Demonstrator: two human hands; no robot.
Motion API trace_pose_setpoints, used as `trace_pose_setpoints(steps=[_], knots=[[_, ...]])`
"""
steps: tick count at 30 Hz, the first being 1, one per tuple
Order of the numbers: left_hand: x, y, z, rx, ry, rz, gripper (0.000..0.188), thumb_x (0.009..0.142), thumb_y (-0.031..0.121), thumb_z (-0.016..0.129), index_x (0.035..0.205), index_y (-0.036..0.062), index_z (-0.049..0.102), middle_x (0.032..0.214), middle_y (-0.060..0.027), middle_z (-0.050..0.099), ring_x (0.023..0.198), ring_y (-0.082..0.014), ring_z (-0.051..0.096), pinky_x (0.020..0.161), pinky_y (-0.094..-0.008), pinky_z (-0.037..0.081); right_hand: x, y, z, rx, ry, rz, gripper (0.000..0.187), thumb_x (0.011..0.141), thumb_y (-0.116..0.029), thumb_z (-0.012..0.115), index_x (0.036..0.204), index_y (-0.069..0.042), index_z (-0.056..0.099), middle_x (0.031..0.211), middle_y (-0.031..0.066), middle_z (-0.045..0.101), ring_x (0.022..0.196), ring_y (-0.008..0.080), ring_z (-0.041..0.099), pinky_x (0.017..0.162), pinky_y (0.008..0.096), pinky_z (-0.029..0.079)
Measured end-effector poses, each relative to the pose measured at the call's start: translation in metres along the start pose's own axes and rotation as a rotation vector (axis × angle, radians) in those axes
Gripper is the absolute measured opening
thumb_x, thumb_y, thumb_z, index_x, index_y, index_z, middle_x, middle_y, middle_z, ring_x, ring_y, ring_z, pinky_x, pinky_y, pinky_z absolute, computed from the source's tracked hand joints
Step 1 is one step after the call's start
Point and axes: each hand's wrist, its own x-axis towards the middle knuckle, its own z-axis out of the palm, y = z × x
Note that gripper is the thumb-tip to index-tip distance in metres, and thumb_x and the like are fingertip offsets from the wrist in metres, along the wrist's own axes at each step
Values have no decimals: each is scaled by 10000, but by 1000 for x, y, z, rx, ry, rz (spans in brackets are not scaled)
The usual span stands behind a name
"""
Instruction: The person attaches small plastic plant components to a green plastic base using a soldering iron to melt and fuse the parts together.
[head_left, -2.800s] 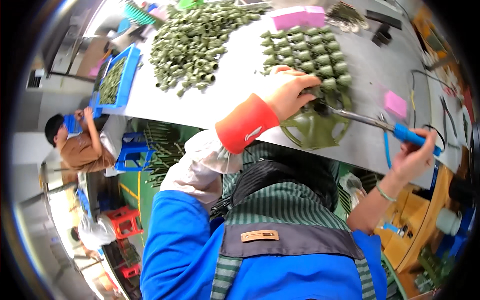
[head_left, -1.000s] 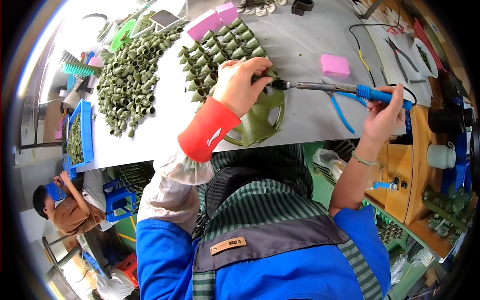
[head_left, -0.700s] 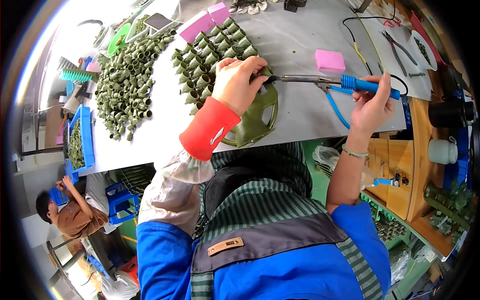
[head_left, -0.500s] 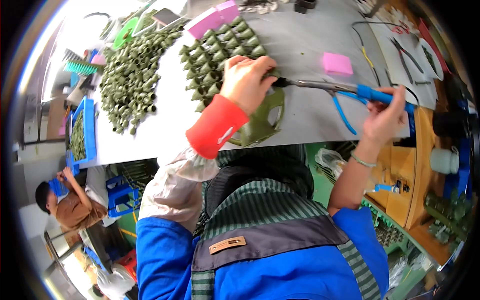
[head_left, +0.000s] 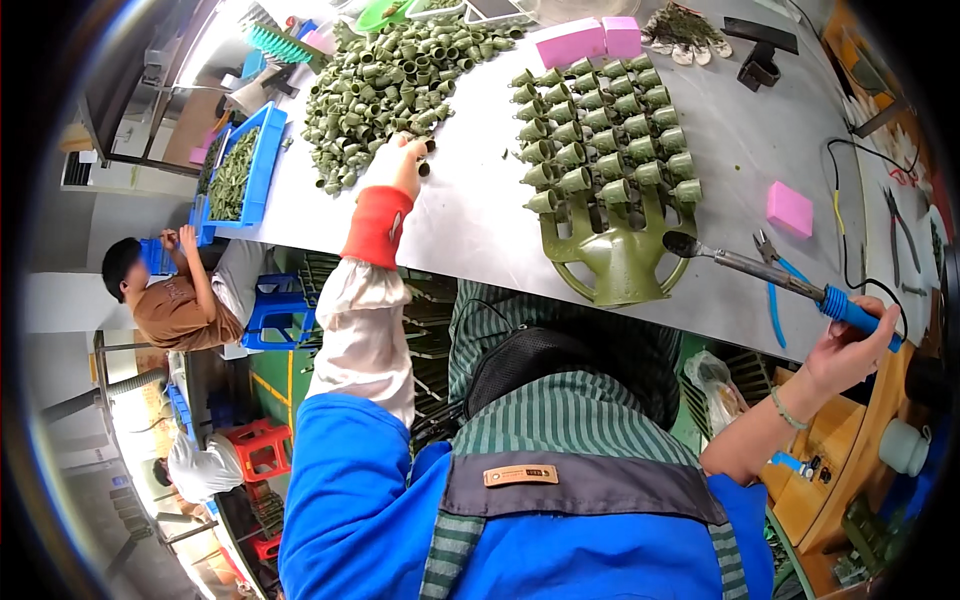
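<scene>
My left hand [head_left: 398, 165] reaches to the near right edge of a heap of small olive-green plastic cups [head_left: 385, 90]. Its fingers are drawn together at a cup [head_left: 424, 169], partly hidden by the hand. In my right hand [head_left: 848, 350] is the blue handle of a soldering iron [head_left: 770, 274] with a metal shaft and a dark, wide tip. That tip points left, over or beside the right side of a green plastic frame [head_left: 612, 262]. Rows of small green cups [head_left: 600, 140] stand along the frame's long prongs.
Blue-handled pliers [head_left: 773, 285] lie beneath the iron, near a pink block [head_left: 790, 209]. More pink blocks [head_left: 570, 43] sit behind the cup rows. A cord [head_left: 838, 200] runs along the right. At left stand a blue tray [head_left: 262, 165] and a seated person [head_left: 185, 300].
My left hand has left the green frame and moved left to the heap of cups. The iron's tip has drawn back from under the left hand. The whole view has shifted.
</scene>
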Motion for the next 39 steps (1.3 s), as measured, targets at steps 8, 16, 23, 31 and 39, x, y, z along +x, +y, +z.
trace_pose_setpoints(steps=[8,16,23,31,39], knots=[[-25,6,22,-917,76,-278,304,908,137,595,1199,53,572,1062,-100,639,935,-162,628,784,-278,507,-13,-3,19,-55,-24,-51,424,940,-340,497,643,-39,537,558,38,523,400,68,362,406,194,269],[-37,132,-65,-1384,-144,-34,339,862,77,651,1193,41,583,1041,-48,647,948,-114,617,876,-246,481,-33,4,52,-13,-115,-34,421,915,-325,548,618,-27,556,557,67,558,386,94,417,385,203,297],[-32,175,-72,-869,-56,233,299,836,54,649,1131,51,607,995,-71,660,905,-174,637,841,-302,484,-44,21,69,48,-180,27,383,908,-290,574,637,-20,581,580,76,576,377,112,442,364,219,313],[-24,189,-67,-581,37,389,256,819,139,664,1067,79,640,883,-49,673,805,-193,635,892,-335,404,-47,37,71,93,-234,37,369,917,-277,565,659,-15,599,589,90,593,376,121,477,365,216,347],[-20,190,-53,-508,31,422,240,823,163,660,1048,81,650,868,-60,672,801,-209,630,884,-331,411,-49,52,69,131,-243,23,375,915,-278,568,660,-6,600,592,98,600,378,127,493,363,220,364]])
